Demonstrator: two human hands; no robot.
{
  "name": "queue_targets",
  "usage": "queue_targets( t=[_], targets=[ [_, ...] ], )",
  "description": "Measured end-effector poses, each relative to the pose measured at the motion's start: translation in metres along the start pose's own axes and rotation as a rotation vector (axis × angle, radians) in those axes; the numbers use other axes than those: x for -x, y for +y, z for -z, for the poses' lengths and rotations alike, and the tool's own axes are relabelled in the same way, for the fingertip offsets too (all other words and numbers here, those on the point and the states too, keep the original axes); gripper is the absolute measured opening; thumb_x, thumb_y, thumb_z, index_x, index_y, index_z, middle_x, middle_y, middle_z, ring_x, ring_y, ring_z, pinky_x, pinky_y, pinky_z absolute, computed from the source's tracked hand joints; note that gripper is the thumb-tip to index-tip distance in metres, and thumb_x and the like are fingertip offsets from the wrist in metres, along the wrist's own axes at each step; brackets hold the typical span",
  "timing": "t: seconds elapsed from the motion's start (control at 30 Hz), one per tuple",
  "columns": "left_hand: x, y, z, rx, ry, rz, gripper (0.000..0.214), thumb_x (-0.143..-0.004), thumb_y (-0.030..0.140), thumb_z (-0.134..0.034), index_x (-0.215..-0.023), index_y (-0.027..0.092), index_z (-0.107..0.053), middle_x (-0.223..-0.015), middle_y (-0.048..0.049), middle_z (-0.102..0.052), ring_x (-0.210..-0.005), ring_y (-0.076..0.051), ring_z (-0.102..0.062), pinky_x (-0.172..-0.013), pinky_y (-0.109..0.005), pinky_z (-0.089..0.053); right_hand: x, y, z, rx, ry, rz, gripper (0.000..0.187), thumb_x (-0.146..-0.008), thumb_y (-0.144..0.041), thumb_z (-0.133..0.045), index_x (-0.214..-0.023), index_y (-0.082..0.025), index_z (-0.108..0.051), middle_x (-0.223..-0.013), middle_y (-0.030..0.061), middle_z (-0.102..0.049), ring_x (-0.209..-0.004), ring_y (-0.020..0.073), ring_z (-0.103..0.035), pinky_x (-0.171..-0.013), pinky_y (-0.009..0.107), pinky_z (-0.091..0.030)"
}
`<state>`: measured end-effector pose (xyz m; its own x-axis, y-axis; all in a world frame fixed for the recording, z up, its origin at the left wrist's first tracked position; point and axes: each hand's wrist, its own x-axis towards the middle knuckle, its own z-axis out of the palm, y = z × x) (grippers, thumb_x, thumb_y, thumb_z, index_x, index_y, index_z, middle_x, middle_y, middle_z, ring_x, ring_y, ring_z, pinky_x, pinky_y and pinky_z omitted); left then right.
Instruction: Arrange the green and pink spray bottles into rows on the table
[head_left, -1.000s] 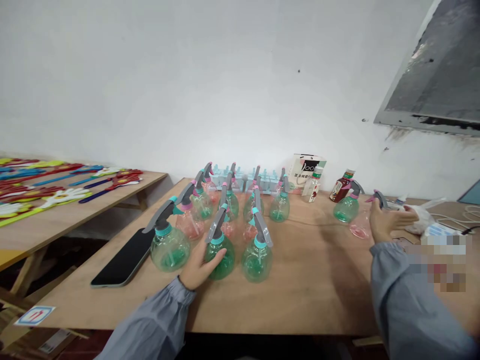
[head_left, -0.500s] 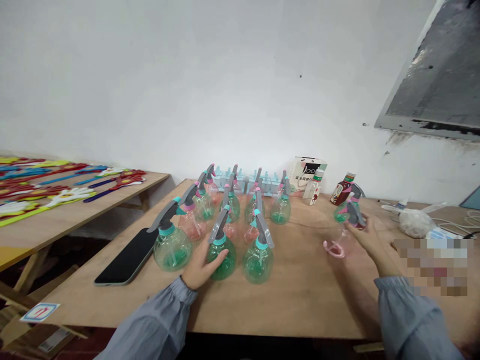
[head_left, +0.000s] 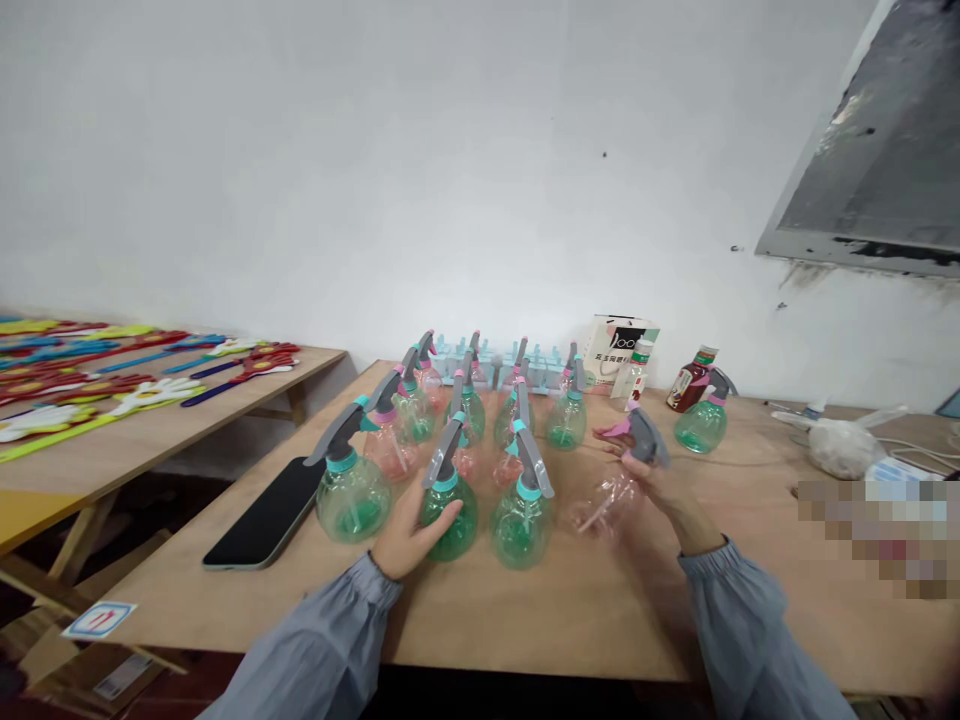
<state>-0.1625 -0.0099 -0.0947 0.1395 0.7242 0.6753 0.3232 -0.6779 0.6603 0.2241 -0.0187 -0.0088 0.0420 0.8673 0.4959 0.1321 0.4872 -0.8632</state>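
My left hand (head_left: 412, 530) is wrapped around a round green spray bottle (head_left: 456, 520) with a grey trigger, its thumb across the front; the bottle is upright on the table. My right hand (head_left: 652, 475) grips a clear pink spray bottle (head_left: 604, 505) by the neck, just below its grey and pink trigger head. That bottle leans, its body toward the left and blurred. Between the hands stands another green spray bottle (head_left: 519, 530). Rows of green and pink spray bottles fill the table's middle, and a single green one with a pink collar (head_left: 701, 427) stands at the back right.
A black phone (head_left: 266, 515) lies to the left. Light-blue racks (head_left: 465, 362), a white box (head_left: 611, 350), a small clear bottle (head_left: 636, 375) and a brown bottle (head_left: 686, 385) line the wall. Plastic wrap (head_left: 840, 445) and cables lie right. A second table (head_left: 97, 440) bears colourful hand-shaped items.
My right hand has moved left with the pink spray bottle, away from the green one with the pink collar. My left hand stays on its green bottle. The view has shifted slightly.
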Motion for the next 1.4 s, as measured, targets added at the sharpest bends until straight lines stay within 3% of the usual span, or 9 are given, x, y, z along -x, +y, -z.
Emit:
queue_targets(
  t=[0.2,0.37,0.53,0.67,0.83,1.0,1.17,1.33,1.4],
  targets=[
    [0.0,0.002,0.001,-0.016,0.0,-0.019,0.049,-0.097,0.054,-0.067,-0.134,0.021,-0.065,-0.12,-0.0114,-0.079,-0.113,-0.029,-0.076,-0.102,-0.043,-0.06,-0.003,0.002,-0.015,-0.143,0.207,0.01,0.052,-0.068,-0.074,-0.08,-0.085,-0.027,-0.068,-0.081,0.0064,-0.074,-0.086,0.0319,-0.077,-0.087,0.051,-0.065],
    [0.0,0.002,0.001,-0.005,-0.003,-0.022,0.049,-0.098,0.054,-0.066,-0.135,0.023,-0.066,-0.121,-0.0115,-0.079,-0.114,-0.029,-0.075,-0.103,-0.044,-0.06,0.001,-0.013,-0.021,-0.2,-0.023,-0.049,0.064,-0.06,-0.081,-0.081,-0.096,-0.028,-0.072,-0.094,0.0088,-0.078,-0.105,0.0375,-0.077,-0.094,0.058,-0.063],
    [0.0,0.0,0.0,-0.006,-0.009,-0.002,0.053,-0.096,0.054,-0.068,-0.137,0.021,-0.066,-0.126,-0.0129,-0.078,-0.12,-0.031,-0.074,-0.108,-0.048,-0.058,0.003,-0.013,-0.027,-0.161,0.109,-0.057,0.055,-0.062,-0.074,-0.086,-0.089,-0.029,-0.072,-0.088,0.0074,-0.078,-0.099,0.0364,-0.078,-0.096,0.057,-0.063],
    [0.0,0.0,0.001,-0.001,-0.007,-0.004,0.051,-0.097,0.054,-0.067,-0.135,0.02,-0.066,-0.124,-0.013,-0.078,-0.118,-0.031,-0.074,-0.107,-0.048,-0.058,0.002,-0.01,-0.022,-0.196,0.037,-0.083,0.061,-0.062,-0.08,-0.08,-0.094,-0.028,-0.074,-0.091,0.009,-0.079,-0.105,0.0385,-0.078,-0.095,0.058,-0.064],
    [0.0,0.002,0.001,-0.004,-0.017,-0.001,0.05,-0.096,0.052,-0.068,-0.135,0.02,-0.066,-0.125,-0.0138,-0.078,-0.118,-0.031,-0.074,-0.106,-0.049,-0.058,0.004,-0.006,-0.012,-0.124,0.146,-0.07,0.058,-0.066,-0.083,-0.075,-0.083,-0.028,-0.069,-0.077,0.008,-0.077,-0.099,0.0375,-0.079,-0.094,0.056,-0.064],
    [0.0,0.002,0.001,0.005,-0.007,0.014,0.052,-0.096,0.054,-0.068,-0.135,0.02,-0.066,-0.125,-0.0131,-0.078,-0.119,-0.032,-0.074,-0.108,-0.049,-0.058,0.006,-0.003,-0.011,-0.144,0.068,-0.063,0.061,-0.065,-0.085,-0.073,-0.089,-0.029,-0.071,-0.086,0.0085,-0.079,-0.098,0.0376,-0.078,-0.094,0.058,-0.064],
    [0.0,0.001,0.001,0.001,-0.014,0.015,0.05,-0.096,0.053,-0.068,-0.133,0.02,-0.067,-0.126,-0.0135,-0.078,-0.12,-0.032,-0.074,-0.109,-0.05,-0.057,0.003,0.002,-0.006,-0.081,0.236,-0.003,0.051,-0.069,-0.074,-0.077,-0.088,-0.028,-0.07,-0.079,0.0062,-0.075,-0.085,0.0325,-0.078,-0.087,0.053,-0.064],
    [0.001,0.001,0.001,-0.003,-0.016,0.011,0.05,-0.096,0.053,-0.068,-0.135,0.02,-0.066,-0.129,-0.0136,-0.077,-0.122,-0.032,-0.073,-0.11,-0.05,-0.057,0.001,-0.001,-0.001,-0.107,0.126,0.028,0.051,-0.065,-0.065,-0.084,-0.1,-0.029,-0.073,-0.102,0.0087,-0.078,-0.106,0.0343,-0.075,-0.093,0.052,-0.062],
    [0.0,0.001,0.001,-0.006,-0.015,0.005,0.051,-0.097,0.052,-0.068,-0.136,0.02,-0.065,-0.13,-0.0141,-0.077,-0.123,-0.033,-0.072,-0.111,-0.051,-0.056,0.002,-0.001,0.002,-0.088,0.156,0.036,0.047,-0.067,-0.064,-0.083,-0.098,-0.03,-0.073,-0.098,0.0073,-0.077,-0.102,0.0328,-0.075,-0.091,0.05,-0.062]
  ],
)
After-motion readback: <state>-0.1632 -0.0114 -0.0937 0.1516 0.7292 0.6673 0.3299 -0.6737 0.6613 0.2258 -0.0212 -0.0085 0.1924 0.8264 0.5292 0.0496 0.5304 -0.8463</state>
